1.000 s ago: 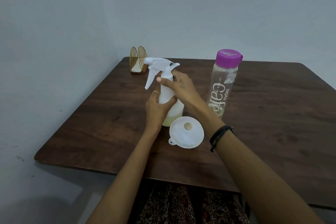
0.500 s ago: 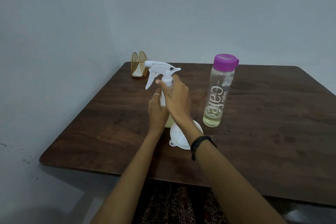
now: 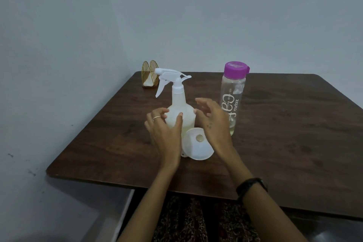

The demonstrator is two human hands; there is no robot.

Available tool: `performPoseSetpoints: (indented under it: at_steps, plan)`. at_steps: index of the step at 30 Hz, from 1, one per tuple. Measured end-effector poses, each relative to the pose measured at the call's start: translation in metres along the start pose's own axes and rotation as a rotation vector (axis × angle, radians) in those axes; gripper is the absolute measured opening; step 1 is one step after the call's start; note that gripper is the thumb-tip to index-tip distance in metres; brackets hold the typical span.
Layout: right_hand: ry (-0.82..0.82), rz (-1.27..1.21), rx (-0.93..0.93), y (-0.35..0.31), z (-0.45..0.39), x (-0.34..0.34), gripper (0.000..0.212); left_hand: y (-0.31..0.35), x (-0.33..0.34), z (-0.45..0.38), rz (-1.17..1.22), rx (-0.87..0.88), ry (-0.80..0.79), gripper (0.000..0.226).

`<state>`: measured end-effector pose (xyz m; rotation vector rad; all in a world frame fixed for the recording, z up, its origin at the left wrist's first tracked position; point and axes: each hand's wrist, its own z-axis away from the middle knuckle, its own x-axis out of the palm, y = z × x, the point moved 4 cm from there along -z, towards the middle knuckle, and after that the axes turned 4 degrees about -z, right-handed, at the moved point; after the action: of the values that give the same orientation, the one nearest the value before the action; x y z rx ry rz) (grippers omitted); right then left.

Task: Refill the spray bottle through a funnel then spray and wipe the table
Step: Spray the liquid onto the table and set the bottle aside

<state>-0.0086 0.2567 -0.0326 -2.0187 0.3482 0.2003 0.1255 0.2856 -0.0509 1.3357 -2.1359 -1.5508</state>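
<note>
A: Spray bottle (image 3: 179, 108)?
B: Upright on table (image 3: 284, 133), approx mid-left. White trigger head screwed on, nozzle pointing left. Pale yellowish liquid low in the body.

A: Left hand (image 3: 167, 133)?
B: Just in front of bottle, fingers spread and relaxed. Thumb tip lying against the bottle's front, fingertips at its left side. Looks like light contact only, not a firm wrap. Ring on one finger.

A: Right hand (image 3: 213, 122)?
B: Just right of bottle, fingers apart and loosely bent, holding nothing. Thumb tip v. close to bottle's right side; contact or not, cannot tell. Black band (image 3: 251, 185) on that wrist.

A: Funnel (image 3: 197, 144)?
B: White, lying on table, wide end toward camera, just in front of bottle and between the two hands. Left forearm crossing its left edge in the view. Not in bottle neck.

A: Water bottle (image 3: 233, 96)?
B: Clear w/ purple cap on, standing upright right of spray bottle, partly behind right hand. Small amt of yellowish liquid at bottom. White lettering down the side.

A: Anything else up there?
B: Gold wire napkin holder (image 3: 150, 74) at far left corner, well apart from the rest. Plain pale wall (image 3: 196, 15) behind. Patterned fabric (image 3: 188, 222) below near table edge, between the forearms.
</note>
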Motion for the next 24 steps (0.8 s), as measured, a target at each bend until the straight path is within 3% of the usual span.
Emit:
performPoseSetpoints:
  at_steps: [4, 6, 9, 12, 14, 24]
  plan:
    - [0.220, -0.044, 0.041, 0.009, 0.016, -0.025, 0.008, 0.032, 0.015, 0.025, 0.221, 0.118, -0.201, 0.017]
    - [0.332, -0.052, 0.104, 0.018, 0.025, -0.035, 0.011, 0.043, 0.031, 0.033, 0.232, 0.157, -0.327, 0.016]
    - [0.418, 0.001, 0.167, 0.034, 0.033, -0.045, 0.028, 0.052, 0.051, 0.038, 0.108, 0.200, -0.390, 0.035]
    - [0.378, 0.040, 0.252, 0.053, 0.030, -0.050, 0.058, 0.057, 0.061, 0.037, -0.004, 0.250, -0.404, 0.044]
    - [0.313, 0.065, 0.297, 0.065, 0.024, -0.052, 0.067, 0.059, 0.068, 0.035, -0.059, 0.259, -0.422, 0.047]
    - [0.102, 0.071, 0.336, 0.080, -0.010, -0.058, 0.052, 0.064, 0.086, 0.016, -0.160, 0.337, -0.407, 0.030]
